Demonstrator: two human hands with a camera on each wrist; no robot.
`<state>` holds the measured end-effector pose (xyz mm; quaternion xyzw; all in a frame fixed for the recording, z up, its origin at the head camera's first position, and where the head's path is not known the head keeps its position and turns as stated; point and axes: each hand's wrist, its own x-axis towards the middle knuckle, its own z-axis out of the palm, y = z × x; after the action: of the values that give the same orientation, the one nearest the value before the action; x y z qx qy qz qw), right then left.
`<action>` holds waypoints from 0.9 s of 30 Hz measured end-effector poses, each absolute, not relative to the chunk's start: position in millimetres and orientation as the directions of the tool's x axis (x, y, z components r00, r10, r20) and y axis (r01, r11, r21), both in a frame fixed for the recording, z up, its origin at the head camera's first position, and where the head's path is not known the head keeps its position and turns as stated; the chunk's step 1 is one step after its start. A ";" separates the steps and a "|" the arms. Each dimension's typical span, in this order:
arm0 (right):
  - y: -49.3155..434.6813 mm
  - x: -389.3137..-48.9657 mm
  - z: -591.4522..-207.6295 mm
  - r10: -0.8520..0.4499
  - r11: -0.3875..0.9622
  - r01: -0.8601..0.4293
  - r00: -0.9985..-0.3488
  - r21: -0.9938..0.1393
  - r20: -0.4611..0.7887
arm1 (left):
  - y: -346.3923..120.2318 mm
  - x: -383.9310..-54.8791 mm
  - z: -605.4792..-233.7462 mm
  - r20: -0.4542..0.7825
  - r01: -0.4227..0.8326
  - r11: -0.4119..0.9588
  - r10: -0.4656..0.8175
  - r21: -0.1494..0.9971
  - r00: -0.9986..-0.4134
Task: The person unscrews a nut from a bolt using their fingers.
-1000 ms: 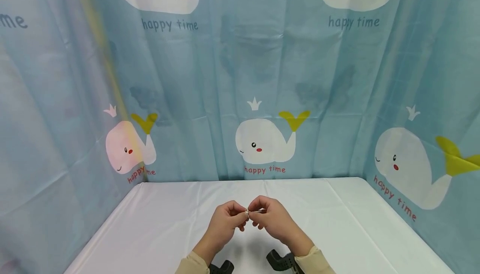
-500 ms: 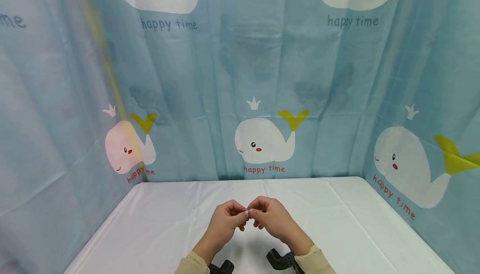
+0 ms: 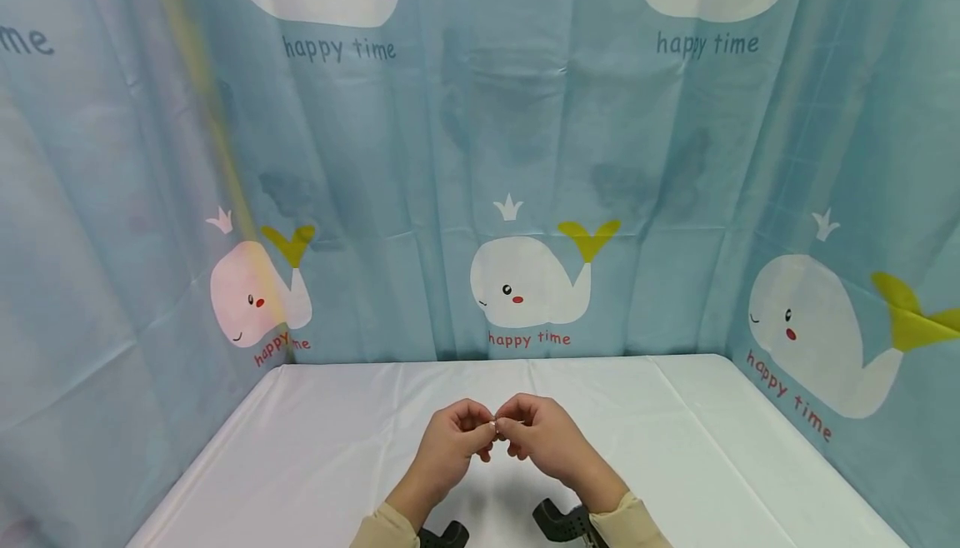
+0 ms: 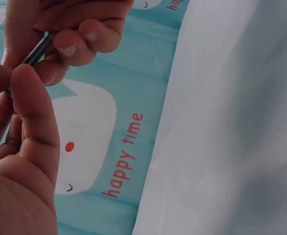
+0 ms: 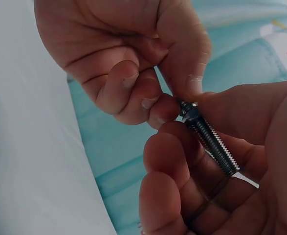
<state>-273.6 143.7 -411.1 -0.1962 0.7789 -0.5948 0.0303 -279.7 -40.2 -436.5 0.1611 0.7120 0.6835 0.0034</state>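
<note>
The bolt (image 5: 217, 148) looks like bare metal, dark and glossy, rough along its thread, with bright glints on the ridges. The curtain (image 3: 510, 140) has the soft sheen of thin plastic or coated cloth, smooth but creased; its printed whales (image 3: 540, 290) lie flat on it. The tablecloth (image 3: 330, 448) is smooth, lightly wrinkled fabric. The sleeves (image 3: 626, 523) are matt cloth, the wrist mounts (image 3: 557, 519) dull black plastic.

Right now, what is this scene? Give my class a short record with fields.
Held thing: silvery, threaded, rod-shaped metal bolt
Left hand: pinches it near one end
Right hand: pinches it between thumb and fingers
Bolt's direction: from left hand into right hand
Below: white cloth-covered table
Backdrop: light-blue fabric with white whale prints
</note>
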 end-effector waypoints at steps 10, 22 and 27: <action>143.0 -274.7 -409.5 -0.318 0.193 -0.263 -0.928 -0.945 0.194 | -40.1 -278.2 -434.7 0.232 0.244 0.028 0.218 0.969 -0.948; 144.4 -276.4 -412.9 -0.336 0.215 -0.277 -0.921 -0.937 0.195 | -40.0 -278.7 -435.2 0.235 0.248 0.032 0.221 0.968 -0.947; 143.6 -276.1 -411.1 -0.329 0.195 -0.277 -0.922 -0.941 0.203 | -39.7 -277.9 -433.4 0.238 0.250 0.031 0.217 0.968 -0.947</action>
<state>-276.1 143.6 -411.1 -0.1958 0.7727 -0.6034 0.0215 -277.9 -39.7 -433.4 0.1625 0.7179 0.6768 -0.0124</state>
